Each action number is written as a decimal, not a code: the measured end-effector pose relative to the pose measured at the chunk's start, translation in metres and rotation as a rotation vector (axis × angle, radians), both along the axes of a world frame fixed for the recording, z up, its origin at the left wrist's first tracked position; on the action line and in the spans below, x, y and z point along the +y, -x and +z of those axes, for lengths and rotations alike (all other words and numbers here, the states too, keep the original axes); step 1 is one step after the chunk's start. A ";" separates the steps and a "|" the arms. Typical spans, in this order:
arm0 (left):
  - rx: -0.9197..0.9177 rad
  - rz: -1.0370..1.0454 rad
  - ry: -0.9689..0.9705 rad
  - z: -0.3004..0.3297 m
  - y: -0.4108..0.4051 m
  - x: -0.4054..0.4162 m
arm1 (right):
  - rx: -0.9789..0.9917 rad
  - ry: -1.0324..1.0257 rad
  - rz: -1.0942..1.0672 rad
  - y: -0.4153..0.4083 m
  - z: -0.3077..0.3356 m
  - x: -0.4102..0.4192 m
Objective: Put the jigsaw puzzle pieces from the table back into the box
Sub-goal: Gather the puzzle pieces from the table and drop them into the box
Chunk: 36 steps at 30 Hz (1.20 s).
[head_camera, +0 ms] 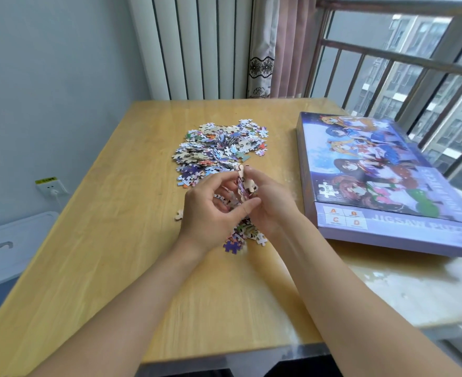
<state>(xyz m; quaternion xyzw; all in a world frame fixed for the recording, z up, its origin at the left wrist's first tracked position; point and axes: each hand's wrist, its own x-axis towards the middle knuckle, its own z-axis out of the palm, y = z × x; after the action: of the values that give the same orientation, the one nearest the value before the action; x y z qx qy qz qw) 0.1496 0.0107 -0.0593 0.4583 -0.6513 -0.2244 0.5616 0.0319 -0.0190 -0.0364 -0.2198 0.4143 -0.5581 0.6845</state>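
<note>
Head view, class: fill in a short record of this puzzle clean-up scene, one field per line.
Table: wooden table
Main pile: loose jigsaw pieces, centre of table
Left hand: left hand gathers a handful of pieces
Right hand: right hand cups the same handful
Stray piece: single piece, left of the hands
Box: puzzle box, lid on, right side of table
Pieces in box: cannot tell

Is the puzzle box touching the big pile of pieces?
Apart. The head view shows bare table between the box on the right and the pile of pieces in the middle.
</note>
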 end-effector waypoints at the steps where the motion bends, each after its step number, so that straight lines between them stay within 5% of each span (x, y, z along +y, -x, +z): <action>1: 0.019 0.006 -0.015 0.003 0.005 0.002 | -0.021 -0.012 0.000 -0.001 0.003 0.002; 11: 0.047 -0.091 0.002 0.019 0.026 0.023 | -0.372 -0.167 -0.016 0.009 0.025 0.024; 16: 0.289 0.037 0.044 0.028 0.018 0.025 | -0.484 -0.211 -0.056 0.024 0.035 0.037; 19: 0.129 0.025 -0.029 0.029 0.019 0.022 | -0.486 -0.193 -0.064 0.039 0.048 0.050; 26: -0.821 -0.303 0.042 0.015 0.071 0.015 | -0.378 -0.128 -0.086 0.096 0.059 0.078; 29: -0.841 -0.278 0.072 0.011 0.099 0.015 | -0.344 -0.107 -0.135 0.123 0.064 0.090; 36: -0.514 -0.188 0.044 0.040 0.130 0.004 | -0.298 -0.033 -0.064 0.170 0.087 0.117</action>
<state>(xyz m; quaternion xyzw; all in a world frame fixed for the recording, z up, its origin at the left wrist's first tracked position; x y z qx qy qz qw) 0.0194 0.0147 -0.0198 0.4257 -0.8166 -0.1376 0.3646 -0.1382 0.0982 0.0502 -0.1098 0.3241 -0.5992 0.7238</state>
